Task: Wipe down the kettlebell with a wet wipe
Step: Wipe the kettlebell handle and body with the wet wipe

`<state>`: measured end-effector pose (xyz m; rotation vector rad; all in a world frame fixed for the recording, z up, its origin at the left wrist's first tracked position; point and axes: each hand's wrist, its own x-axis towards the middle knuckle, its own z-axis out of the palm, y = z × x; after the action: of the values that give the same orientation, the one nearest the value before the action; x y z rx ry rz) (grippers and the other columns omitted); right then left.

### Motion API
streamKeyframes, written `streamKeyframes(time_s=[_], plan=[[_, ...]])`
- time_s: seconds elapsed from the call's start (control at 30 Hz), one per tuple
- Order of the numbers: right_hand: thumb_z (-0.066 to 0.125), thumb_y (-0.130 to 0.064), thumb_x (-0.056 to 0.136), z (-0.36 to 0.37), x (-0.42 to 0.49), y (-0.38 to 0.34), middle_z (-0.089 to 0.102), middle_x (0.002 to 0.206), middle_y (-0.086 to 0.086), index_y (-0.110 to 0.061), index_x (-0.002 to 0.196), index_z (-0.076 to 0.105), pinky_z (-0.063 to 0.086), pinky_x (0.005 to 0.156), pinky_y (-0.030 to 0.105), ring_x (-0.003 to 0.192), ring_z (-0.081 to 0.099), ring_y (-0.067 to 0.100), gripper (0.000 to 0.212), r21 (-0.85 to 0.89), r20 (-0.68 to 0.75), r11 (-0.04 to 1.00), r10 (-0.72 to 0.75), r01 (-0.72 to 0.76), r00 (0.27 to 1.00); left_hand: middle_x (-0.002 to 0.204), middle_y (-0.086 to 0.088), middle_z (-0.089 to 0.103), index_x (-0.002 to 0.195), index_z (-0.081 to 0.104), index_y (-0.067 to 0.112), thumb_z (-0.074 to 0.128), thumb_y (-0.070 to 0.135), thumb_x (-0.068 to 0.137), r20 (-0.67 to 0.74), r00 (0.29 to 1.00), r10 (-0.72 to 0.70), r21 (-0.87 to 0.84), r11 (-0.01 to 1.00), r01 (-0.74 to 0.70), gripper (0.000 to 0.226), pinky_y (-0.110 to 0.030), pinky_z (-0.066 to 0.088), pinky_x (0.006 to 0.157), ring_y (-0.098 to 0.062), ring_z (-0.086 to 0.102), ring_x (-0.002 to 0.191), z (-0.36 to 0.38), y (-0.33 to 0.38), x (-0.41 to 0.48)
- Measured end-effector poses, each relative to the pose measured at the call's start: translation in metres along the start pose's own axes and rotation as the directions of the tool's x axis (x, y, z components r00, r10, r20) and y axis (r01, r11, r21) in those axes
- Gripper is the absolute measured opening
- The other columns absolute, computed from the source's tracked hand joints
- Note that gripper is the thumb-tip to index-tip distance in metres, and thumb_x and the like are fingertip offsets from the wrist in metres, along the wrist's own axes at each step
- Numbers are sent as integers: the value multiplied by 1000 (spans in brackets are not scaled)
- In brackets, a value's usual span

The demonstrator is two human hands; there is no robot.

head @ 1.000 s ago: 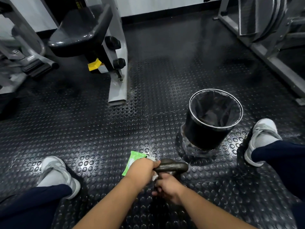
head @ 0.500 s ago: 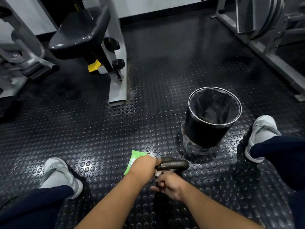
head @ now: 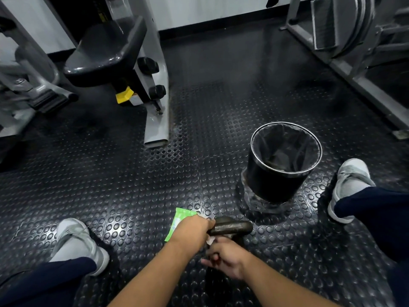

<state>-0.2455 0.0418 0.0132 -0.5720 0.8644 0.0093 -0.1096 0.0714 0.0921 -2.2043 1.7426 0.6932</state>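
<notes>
A dark iron kettlebell (head: pixel 232 226) stands on the studded rubber floor between my feet; only its handle shows clearly. My left hand (head: pixel 192 231) grips the left end of the handle. My right hand (head: pixel 223 255) is curled against the kettlebell's body below the handle, holding a white wet wipe (head: pixel 210 240) of which only a small corner shows. A green wipe packet (head: pixel 178 222) lies on the floor just left of the kettlebell, partly behind my left hand.
A black lined waste bin (head: pixel 283 169) stands just beyond and right of the kettlebell. A grey machine leg (head: pixel 157 120) and black seat (head: pixel 104 54) are at the back left, a weight machine frame (head: pixel 354 69) at the right. My shoes (head: pixel 75 242) (head: pixel 349 185) flank the kettlebell.
My right hand has slid slightly down and back along the kettlebell's body with the wipe. My left hand keeps its grip on the handle.
</notes>
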Motion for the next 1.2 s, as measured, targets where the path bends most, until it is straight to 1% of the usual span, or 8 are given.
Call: streamKeyframes(time_s=[0.13, 0.33, 0.47, 0.6, 0.7, 0.8, 0.97, 1.2], plan=[[51, 9, 95, 0, 0, -4, 60, 74, 0, -9, 111, 64, 63, 75, 34, 51, 51, 7, 27, -288, -81, 958, -20, -5, 996, 105, -8, 73, 140, 57, 28, 55, 13, 95, -10, 1000, 5, 7, 1000, -5, 48, -35, 56, 84, -31, 70, 95, 1, -1, 1], [57, -24, 100, 0, 10, -18, 66, 132, 12, -15, 133, 64, 48, 101, 34, 123, 62, 32, 35, -995, -46, 97, -150, -31, 988, 103, -11, 73, 139, 58, 26, 55, 10, 95, -6, 1000, 0, 3, 1000, 0, 47, -39, 58, 83, -32, 70, 93, -2, 1, -2], [66, -14, 95, 7, 6, -13, 69, 97, 2, -22, 104, 65, 60, 83, 33, 83, 67, 18, 12, -822, -27, 567, -143, 60, 989, 104, -11, 72, 141, 57, 28, 56, 13, 95, -11, 1000, -10, 1, 1000, 10, 48, -37, 57, 82, -33, 69, 95, 1, 0, -2], [56, 13, 91, 0, -3, -6, 65, 79, 3, -7, 105, 65, 59, 95, 47, 55, 52, 8, 27, -133, 9, 991, 26, -24, 1000, 106, -11, 72, 141, 56, 27, 53, 15, 98, -11, 1000, 3, 21, 1000, -2, 45, -35, 53, 81, -33, 69, 97, 2, 1, -1], [50, 16, 91, -2, -5, -7, 58, 61, 1, -4, 93, 68, 54, 103, 54, 52, 36, 9, 27, 43, 25, 998, 33, -35, 999, 107, -11, 71, 141, 56, 27, 54, 14, 95, -19, 1000, 10, 52, 999, -9, 48, -35, 53, 80, -34, 68, 98, 2, 0, 0], [58, 7, 93, 1, 0, -12, 66, 74, 1, -13, 100, 66, 62, 86, 39, 63, 58, 12, 22, -385, -71, 923, -8, -20, 997, 104, -10, 71, 142, 55, 28, 54, 14, 96, 2, 1000, -2, 39, 999, 2, 48, -34, 53, 78, -33, 69, 94, 1, 0, 2], [57, -22, 101, 8, 9, -16, 65, 135, 10, -16, 133, 64, 46, 108, 34, 125, 60, 28, 33, -990, 19, 138, -128, 37, 992, 104, -11, 72, 143, 55, 28, 55, 14, 96, 6, 1000, -4, -9, 1000, 4, 49, -36, 58, 82, -33, 69, 94, -2, 0, 0], [51, 12, 89, 6, -4, 0, 71, 80, 0, -12, 112, 66, 61, 73, 34, 54, 58, 8, 37, -340, -39, 940, -42, 26, 998, 101, -5, 73, 134, 63, 26, 50, 18, 102, -12, 999, -32, -104, 994, 30, 35, -32, 53, 80, -28, 69, 92, 1, 0, -1]])
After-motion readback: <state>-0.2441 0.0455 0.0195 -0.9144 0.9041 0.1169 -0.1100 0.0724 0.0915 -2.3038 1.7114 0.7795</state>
